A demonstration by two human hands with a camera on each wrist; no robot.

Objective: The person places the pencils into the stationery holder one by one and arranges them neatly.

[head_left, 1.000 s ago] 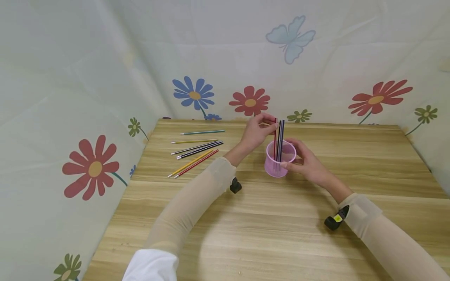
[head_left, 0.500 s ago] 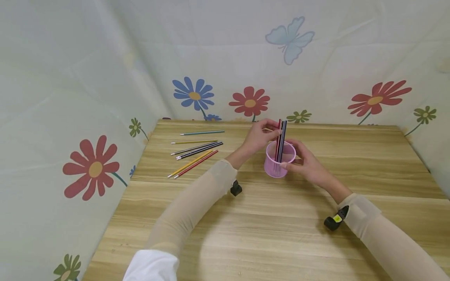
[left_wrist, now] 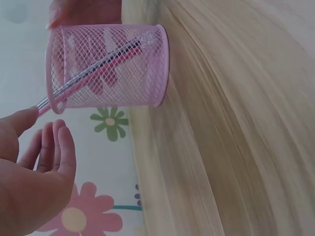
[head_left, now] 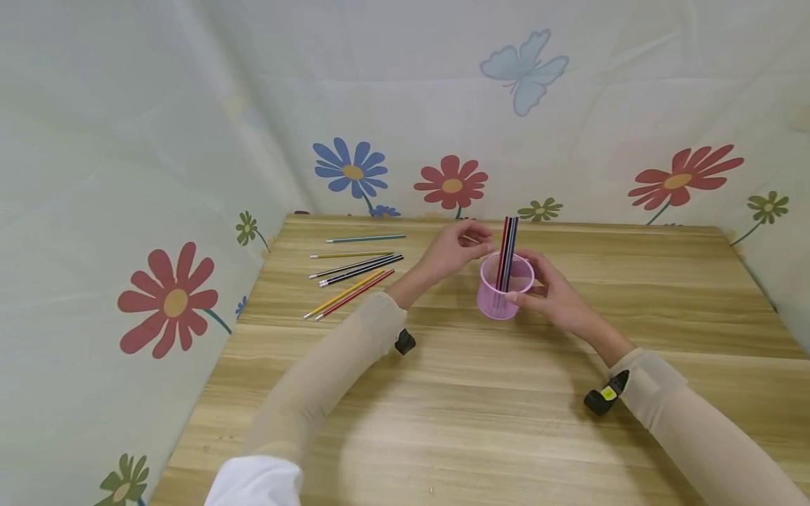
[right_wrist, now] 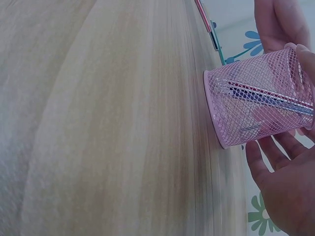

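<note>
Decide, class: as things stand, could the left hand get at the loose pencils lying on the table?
Probably yes. The left hand is open and empty beside the pink mesh cup, and only bare table lies between it and the loose pencils.

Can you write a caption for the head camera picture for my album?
Right hand holds a pink cup of pencils; left hand opens beside it.

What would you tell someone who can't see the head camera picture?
A person's right hand holds a pink mesh cup with pencils standing in it on a wooden table. The left hand hovers open beside it, and six loose pencils lie further left.
</note>
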